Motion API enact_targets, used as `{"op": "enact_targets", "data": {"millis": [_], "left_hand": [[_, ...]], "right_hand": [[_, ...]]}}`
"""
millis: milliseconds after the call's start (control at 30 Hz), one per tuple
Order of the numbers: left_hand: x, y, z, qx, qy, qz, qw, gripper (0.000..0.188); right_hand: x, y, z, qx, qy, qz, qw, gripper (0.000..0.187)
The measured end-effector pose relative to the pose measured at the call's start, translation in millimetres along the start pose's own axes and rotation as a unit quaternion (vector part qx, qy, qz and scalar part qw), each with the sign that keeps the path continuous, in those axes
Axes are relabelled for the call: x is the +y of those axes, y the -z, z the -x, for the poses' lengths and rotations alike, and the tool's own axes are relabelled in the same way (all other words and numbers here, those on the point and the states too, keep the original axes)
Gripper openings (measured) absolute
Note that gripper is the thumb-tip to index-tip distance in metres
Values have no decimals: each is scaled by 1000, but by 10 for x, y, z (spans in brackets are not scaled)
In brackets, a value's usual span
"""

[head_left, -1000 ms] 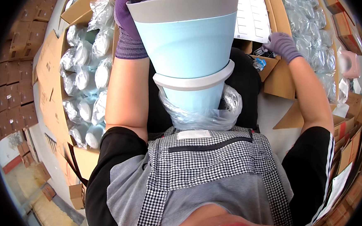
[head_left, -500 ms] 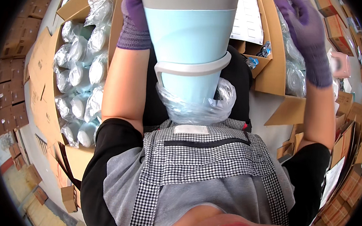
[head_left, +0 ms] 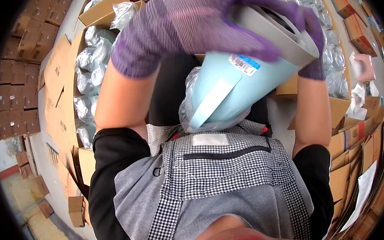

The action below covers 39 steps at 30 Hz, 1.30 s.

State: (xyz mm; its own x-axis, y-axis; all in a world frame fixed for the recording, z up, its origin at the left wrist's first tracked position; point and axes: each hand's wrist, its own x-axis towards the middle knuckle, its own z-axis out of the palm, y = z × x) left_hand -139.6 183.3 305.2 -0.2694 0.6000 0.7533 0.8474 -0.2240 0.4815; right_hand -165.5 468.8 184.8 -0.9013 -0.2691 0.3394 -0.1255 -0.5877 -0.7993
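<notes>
A light blue plastic bucket (head_left: 251, 86) with a grey rim and pale strap-like handle is tilted in front of me, its mouth pointing up and to the right. A clear plastic bag (head_left: 187, 104) is bunched around its lower end, close to my checked apron. My left hand (head_left: 197, 25), in a purple knit glove, grips the bucket at the rim, its thumb along the outside wall beside a barcode sticker (head_left: 244, 64). Also gloved, my right hand (head_left: 313, 44) closes on the rim's far right side, partly hidden behind it. Something dark shows inside the mouth.
An open carton (head_left: 80, 60) of plastic-wrapped items stands at my left, and more wrapped items (head_left: 334, 54) are at my right. Stacked brown cartons (head_left: 22, 83) line the far left. Flattened cardboard (head_left: 352, 156) leans at the right, near a pink container (head_left: 364, 67).
The bucket has turned and tilted right, bringing its sticker into view. My right hand has come in from the right-hand carton to the rim. My left hand has shifted across the rim.
</notes>
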Motion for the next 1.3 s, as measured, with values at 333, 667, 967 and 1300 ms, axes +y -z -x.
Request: {"op": "enact_targets", "data": {"millis": [333,667,967,1300], "left_hand": [[252,-1,305,114,285,-392,867,29],[8,57,449,183,277,-310,891,23],[-27,83,503,164,222,-338,900,21],[-82,34,547,155,182,-403,883,24]], "right_hand": [[309,-982,164,62,103,556,823,31],[551,-1438,412,114,146,573,798,14],[356,-1353,525,31,188,489,851,34],[463,-1559,281,91,169,655,731,21]]}}
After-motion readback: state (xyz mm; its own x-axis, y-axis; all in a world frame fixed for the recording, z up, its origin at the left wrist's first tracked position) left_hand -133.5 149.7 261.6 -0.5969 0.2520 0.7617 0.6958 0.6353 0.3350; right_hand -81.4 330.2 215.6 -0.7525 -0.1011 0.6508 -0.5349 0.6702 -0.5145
